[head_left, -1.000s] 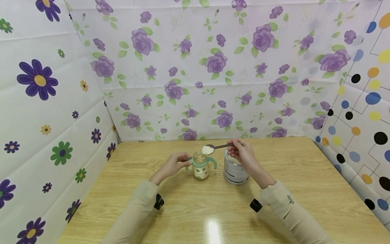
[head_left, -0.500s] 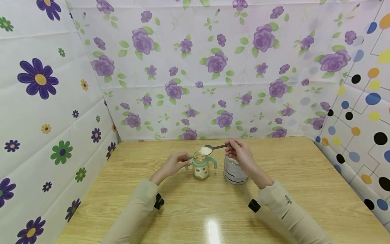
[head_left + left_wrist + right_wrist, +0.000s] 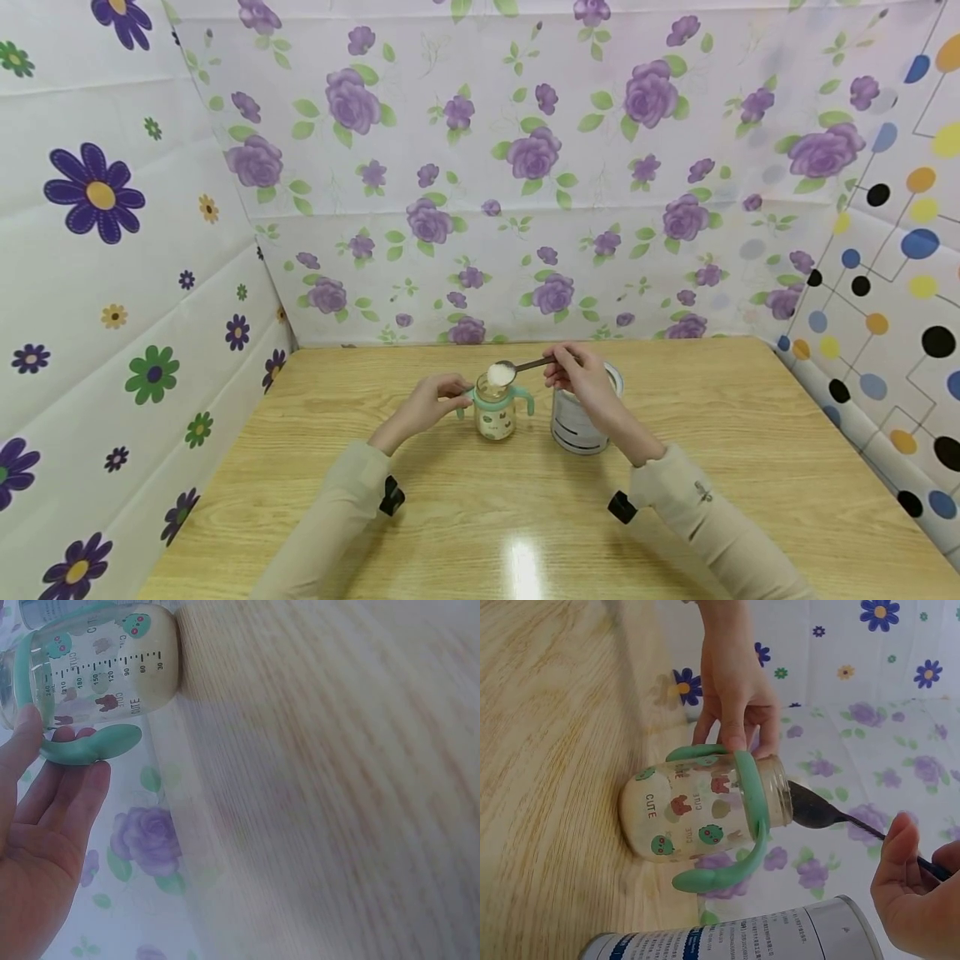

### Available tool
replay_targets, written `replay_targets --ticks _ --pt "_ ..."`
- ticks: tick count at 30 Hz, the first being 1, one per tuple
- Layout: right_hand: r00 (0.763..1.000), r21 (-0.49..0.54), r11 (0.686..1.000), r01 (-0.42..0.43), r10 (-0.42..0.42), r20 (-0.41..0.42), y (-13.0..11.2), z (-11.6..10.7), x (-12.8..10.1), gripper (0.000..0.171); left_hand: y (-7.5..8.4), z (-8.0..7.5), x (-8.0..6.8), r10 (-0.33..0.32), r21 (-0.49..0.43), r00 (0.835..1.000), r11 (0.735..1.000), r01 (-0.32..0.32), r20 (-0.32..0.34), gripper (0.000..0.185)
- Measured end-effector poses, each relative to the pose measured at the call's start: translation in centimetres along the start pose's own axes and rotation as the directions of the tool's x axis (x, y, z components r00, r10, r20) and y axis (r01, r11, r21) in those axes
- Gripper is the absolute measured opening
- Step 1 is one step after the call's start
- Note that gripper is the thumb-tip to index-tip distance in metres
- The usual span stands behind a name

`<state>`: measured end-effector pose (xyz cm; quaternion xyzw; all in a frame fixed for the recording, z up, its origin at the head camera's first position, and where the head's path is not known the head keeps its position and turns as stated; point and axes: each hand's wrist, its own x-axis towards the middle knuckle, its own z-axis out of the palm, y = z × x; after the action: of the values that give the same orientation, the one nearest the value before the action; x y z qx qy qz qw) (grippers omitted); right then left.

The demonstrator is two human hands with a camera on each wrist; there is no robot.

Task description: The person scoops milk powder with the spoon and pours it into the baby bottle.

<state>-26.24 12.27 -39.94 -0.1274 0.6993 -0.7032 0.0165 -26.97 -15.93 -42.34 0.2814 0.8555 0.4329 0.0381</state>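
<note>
A clear baby bottle [image 3: 495, 421] with green handles and printed animals stands upright on the table, its top uncovered. Pale contents show at its base in the left wrist view. My left hand [image 3: 432, 406] grips one green handle [image 3: 90, 746] between thumb and fingers. In my right hand [image 3: 581, 379] a dark spoon [image 3: 528, 364] is pinched by its handle. White powder [image 3: 500, 373] heaps in the spoon's bowl, which is right at the bottle's mouth [image 3: 784, 796]. Below my right hand stands a can [image 3: 576, 425], partly hidden by that hand.
The wooden table [image 3: 480, 517] runs up to a flowered cloth [image 3: 487, 208] at the back. Patterned cloths also hang on the left and right sides. The can stands close to the bottle's right handle.
My right hand has moved left with the spoon, bringing the powder over the bottle's mouth. More of the can's rim now shows. My left hand stays on the handle.
</note>
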Motion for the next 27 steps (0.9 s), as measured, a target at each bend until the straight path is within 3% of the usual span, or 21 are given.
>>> replay_targets --ticks 9,14,17,22,25,27 --pt "0.991 -0.131 0.982 0.137 -0.134 0.032 0.0 0.9 -0.2 0.034 0.0 0.0 0.0 0.011 0.0 1.0 1.0 -0.011 0.002 0.021" --pt "0.969 -0.276 0.929 0.245 -0.235 0.072 0.1 1.4 -0.4 0.031 0.0 0.0 0.0 0.009 0.004 1.0 1.0 -0.009 -0.001 0.021" --pt "0.942 -0.374 0.865 0.336 -0.316 0.115 0.1 1.8 -0.7 0.028 0.0 0.0 0.1 0.011 0.007 1.0 1.0 -0.011 -0.003 0.021" --pt "0.873 -0.517 0.706 0.484 -0.433 0.225 0.2 2.3 -0.8 0.023 -0.1 0.0 0.1 0.016 0.005 1.0 1.0 -0.016 -0.003 0.021" --pt "0.811 -0.556 0.596 0.579 -0.492 0.317 0.3 2.4 -0.8 0.019 0.0 0.1 0.1 0.016 0.004 1.0 1.0 -0.016 -0.006 0.02" --pt "0.752 -0.558 0.513 0.652 -0.533 0.388 0.4 2.4 -0.7 0.017 0.0 0.1 0.0 0.013 0.0 1.0 1.0 -0.013 -0.008 0.02"
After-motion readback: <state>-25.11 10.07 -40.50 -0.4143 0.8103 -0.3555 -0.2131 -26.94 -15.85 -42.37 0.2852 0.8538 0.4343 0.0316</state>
